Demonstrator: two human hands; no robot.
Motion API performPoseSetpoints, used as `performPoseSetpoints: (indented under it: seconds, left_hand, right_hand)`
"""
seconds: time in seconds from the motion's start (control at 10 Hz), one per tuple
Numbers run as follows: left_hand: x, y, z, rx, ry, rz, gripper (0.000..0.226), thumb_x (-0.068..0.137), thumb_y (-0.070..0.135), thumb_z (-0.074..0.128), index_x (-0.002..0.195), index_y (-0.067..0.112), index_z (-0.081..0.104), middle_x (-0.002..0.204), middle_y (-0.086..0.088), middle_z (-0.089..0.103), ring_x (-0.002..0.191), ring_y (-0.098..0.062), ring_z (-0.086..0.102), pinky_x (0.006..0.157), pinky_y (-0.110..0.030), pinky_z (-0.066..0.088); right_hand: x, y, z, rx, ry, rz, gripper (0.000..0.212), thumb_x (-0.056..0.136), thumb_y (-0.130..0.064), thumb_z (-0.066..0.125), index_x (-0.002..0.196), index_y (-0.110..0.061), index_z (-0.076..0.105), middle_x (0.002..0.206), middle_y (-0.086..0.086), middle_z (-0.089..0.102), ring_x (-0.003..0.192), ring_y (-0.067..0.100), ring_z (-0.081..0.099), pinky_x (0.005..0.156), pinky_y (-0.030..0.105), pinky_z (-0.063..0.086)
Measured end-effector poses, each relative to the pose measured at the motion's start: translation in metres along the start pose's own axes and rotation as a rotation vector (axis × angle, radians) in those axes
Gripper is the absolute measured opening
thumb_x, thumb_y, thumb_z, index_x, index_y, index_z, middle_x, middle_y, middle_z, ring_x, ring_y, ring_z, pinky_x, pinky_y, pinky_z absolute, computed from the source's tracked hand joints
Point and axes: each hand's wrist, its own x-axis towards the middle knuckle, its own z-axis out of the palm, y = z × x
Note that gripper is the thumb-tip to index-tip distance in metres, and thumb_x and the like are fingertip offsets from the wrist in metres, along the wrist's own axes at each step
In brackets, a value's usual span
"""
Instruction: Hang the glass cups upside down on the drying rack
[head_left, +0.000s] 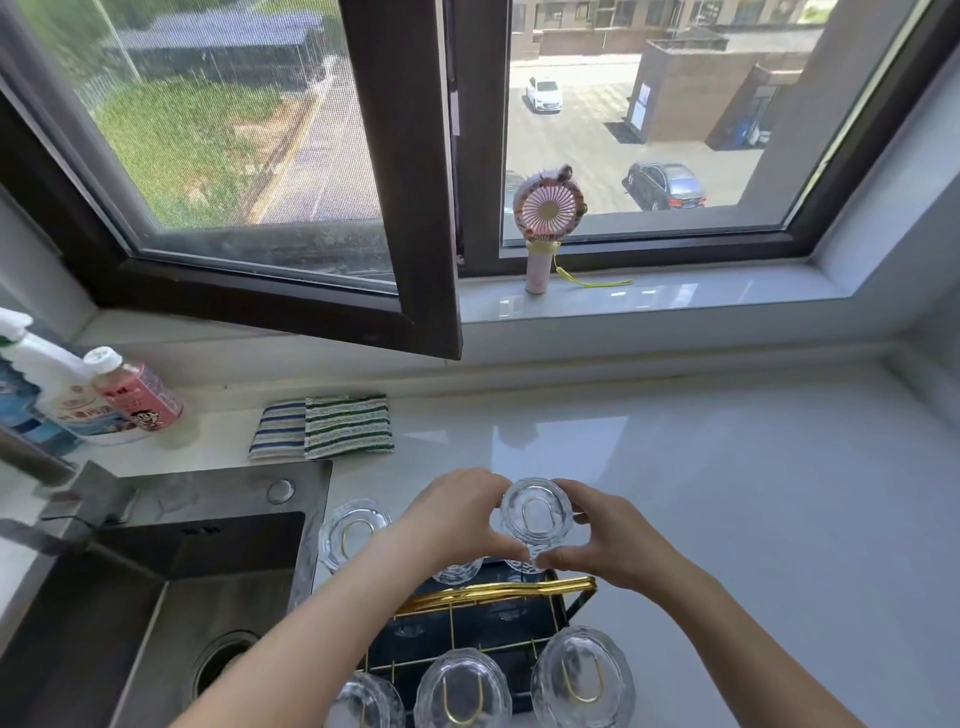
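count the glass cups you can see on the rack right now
6, though arms may hide more: far left, one mostly behind the left hand, one held by both hands, and three in front: left, middle, right.

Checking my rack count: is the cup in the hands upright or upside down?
Upside down. The cup shows its base to the camera with a gold prong inside, held between the left hand and right hand.

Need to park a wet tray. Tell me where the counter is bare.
Free: the white counter right of the drying rack, up to the windowsill. Crowded: the rack with its glass cups, both hands on one cup, and the cloths and bottles behind the sink.
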Motion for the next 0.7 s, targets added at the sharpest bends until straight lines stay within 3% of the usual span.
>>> performPoseSetpoints:
  seconds: [0.3,0.5,0.6,0.7]
  left_hand:
    - [0.000,0.002,0.001,0.021,0.005,-0.020,0.060,0.064,0.059,0.071,0.110,0.022,0.059,0.107,0.001,0.065,0.097,-0.019,0.056,0.086,-0.041,0.049]
    - [0.000,0.003,0.002,0.035,0.012,-0.040,0.059,0.064,0.061,0.071,0.108,0.022,0.060,0.106,0.001,0.065,0.097,-0.020,0.056,0.085,-0.041,0.049]
    - [-0.006,0.005,0.000,0.064,0.000,-0.025,0.066,0.065,0.059,0.072,0.115,0.019,0.055,0.116,-0.002,0.063,0.108,-0.024,0.055,0.092,-0.042,0.047]
    - [-0.021,0.004,-0.010,-0.054,0.063,-0.043,0.088,0.068,0.057,0.071,0.138,0.017,0.036,0.141,-0.004,0.048,0.129,-0.022,0.042,0.106,-0.040,0.035]
  right_hand:
    - [-0.001,-0.003,-0.003,-0.011,-0.034,0.025,0.074,0.060,-0.042,0.083,0.125,-0.036,0.046,0.110,-0.018,0.057,0.102,0.007,0.055,0.091,0.027,0.047]
    - [-0.001,-0.005,-0.005,-0.034,-0.060,0.065,0.083,0.064,-0.040,0.081,0.133,-0.034,0.037,0.125,-0.007,0.058,0.111,0.013,0.053,0.091,0.027,0.043]
    - [-0.002,-0.005,-0.004,-0.075,-0.093,0.110,0.101,0.065,-0.039,0.081,0.144,-0.026,0.018,0.138,0.000,0.049,0.122,0.017,0.047,0.091,0.024,0.038]
    - [-0.010,-0.007,-0.017,-0.162,-0.110,0.105,0.107,0.068,-0.036,0.080,0.146,-0.023,0.007,0.146,0.002,0.040,0.129,0.017,0.041,0.098,0.030,0.040]
